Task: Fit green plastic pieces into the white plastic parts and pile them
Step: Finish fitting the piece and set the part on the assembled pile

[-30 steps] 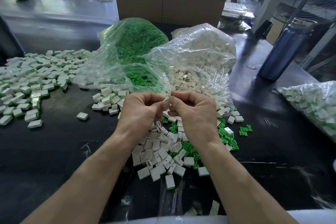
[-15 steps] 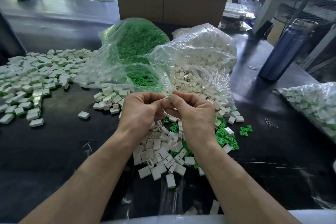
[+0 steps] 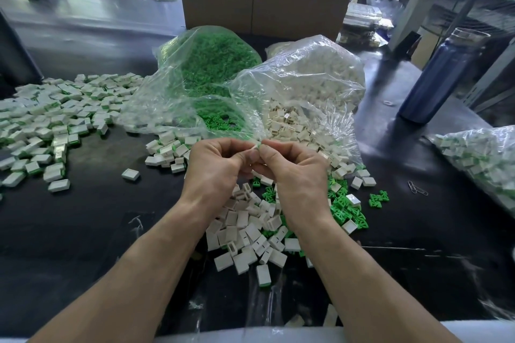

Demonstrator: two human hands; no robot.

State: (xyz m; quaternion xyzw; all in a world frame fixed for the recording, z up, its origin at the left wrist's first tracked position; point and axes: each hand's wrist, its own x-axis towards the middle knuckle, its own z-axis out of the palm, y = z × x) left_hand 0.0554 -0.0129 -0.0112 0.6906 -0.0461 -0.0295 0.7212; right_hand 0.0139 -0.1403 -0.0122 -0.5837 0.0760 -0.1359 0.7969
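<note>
A dark, glossy tabletop (image 3: 92, 231) fills the view, with a cardboard box (image 3: 264, 5) at its far edge and blurred clutter on another bench behind. A blue bottle (image 3: 437, 75) stands upright at the right, well apart from the hands, and a paper clip (image 3: 417, 188) lies on the bare surface nearer the right edge.

Three clear plastic bags are in sight. The bag of green pieces (image 3: 211, 64) slumps at center with its mouth open toward the person; the bag of white parts (image 3: 309, 92) leans just beside it on the right, spilling onto the surface. A third bag (image 3: 482, 159) at the right edge holds white parts with green showing in them.

Loose white parts (image 3: 248, 237) heap under the wrists, too many to count, mixed with loose green pieces (image 3: 348, 209) to the right. A wide pile of fitted parts (image 3: 47, 120) spreads over the left side, with one stray part (image 3: 130, 174) lying alone.

Above the loose heap, the left hand (image 3: 214, 172) and right hand (image 3: 295, 172) meet, fingers curled, each grip pinching a small white part (image 3: 255, 147) between them; a sliver of green shows at its edge. The open bag mouths sit directly behind the fingertips.
</note>
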